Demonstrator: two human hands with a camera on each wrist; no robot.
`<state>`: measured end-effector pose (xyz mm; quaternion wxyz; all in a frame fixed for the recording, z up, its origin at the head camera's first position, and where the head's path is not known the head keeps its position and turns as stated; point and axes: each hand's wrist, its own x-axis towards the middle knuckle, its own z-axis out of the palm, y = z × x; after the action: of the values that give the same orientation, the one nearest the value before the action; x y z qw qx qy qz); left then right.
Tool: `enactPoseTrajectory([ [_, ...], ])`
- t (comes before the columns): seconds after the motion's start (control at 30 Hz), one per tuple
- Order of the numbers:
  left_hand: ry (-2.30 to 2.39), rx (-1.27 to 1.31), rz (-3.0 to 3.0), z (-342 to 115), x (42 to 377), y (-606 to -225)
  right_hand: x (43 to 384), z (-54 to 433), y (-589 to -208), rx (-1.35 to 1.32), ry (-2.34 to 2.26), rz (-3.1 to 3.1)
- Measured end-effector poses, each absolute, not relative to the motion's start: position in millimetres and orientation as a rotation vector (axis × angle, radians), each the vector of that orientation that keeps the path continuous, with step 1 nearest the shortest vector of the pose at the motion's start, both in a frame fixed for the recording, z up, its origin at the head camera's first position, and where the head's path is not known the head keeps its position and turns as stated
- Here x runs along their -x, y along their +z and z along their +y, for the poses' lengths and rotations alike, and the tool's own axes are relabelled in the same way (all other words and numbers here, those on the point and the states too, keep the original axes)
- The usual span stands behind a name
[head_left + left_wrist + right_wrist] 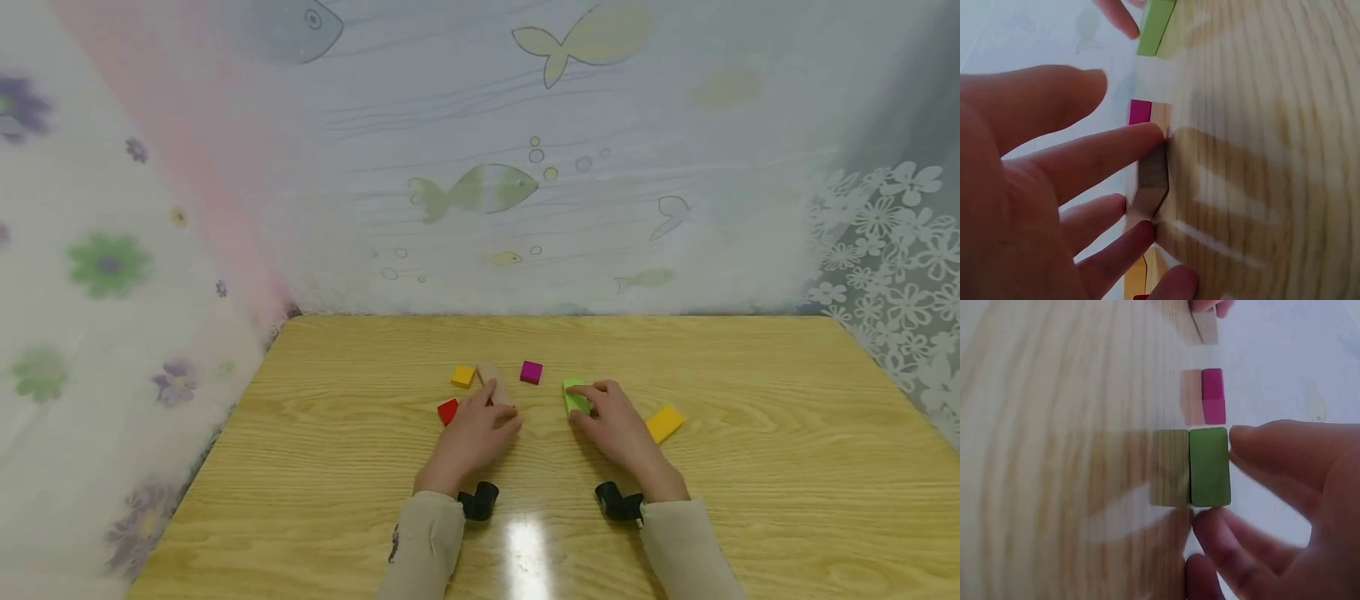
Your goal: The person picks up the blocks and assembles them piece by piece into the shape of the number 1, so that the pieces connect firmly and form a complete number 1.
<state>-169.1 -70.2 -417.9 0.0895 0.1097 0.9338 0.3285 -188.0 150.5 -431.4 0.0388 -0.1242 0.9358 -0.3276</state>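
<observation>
My left hand [474,435] has its fingers spread at a plain wooden block [489,379]. In the left wrist view the index fingertip meets one end of this wooden block [1152,172], and the thumb stands off it. My right hand [615,427] pinches a light green block [573,398] on the table. The right wrist view shows the thumb at one side of the green block [1210,467] and fingers at the other. A magenta block [531,372] sits between the hands, farther back. Close by the left hand are a red block [447,411], partly hidden, and a small yellow-orange block [462,377].
A longer yellow block [666,423] lies just right of my right hand, partly covered by it. The wood-grain table [360,500] ends at the back against a pale fish-print curtain [360,208]. Black devices [483,500] are strapped at both wrists.
</observation>
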Motion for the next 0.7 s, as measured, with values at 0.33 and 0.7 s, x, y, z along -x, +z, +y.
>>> enactPoseTrajectory([
  [0.33,0.749,-0.379,2.849,-66.5,166.8,-415.9,188.4,149.1,-430.6,0.531,-0.967,2.819],
  [0.7,0.853,-0.363,2.858,-67.4,169.0,-415.3,186.9,147.2,-428.8,0.408,-0.978,2.811],
])
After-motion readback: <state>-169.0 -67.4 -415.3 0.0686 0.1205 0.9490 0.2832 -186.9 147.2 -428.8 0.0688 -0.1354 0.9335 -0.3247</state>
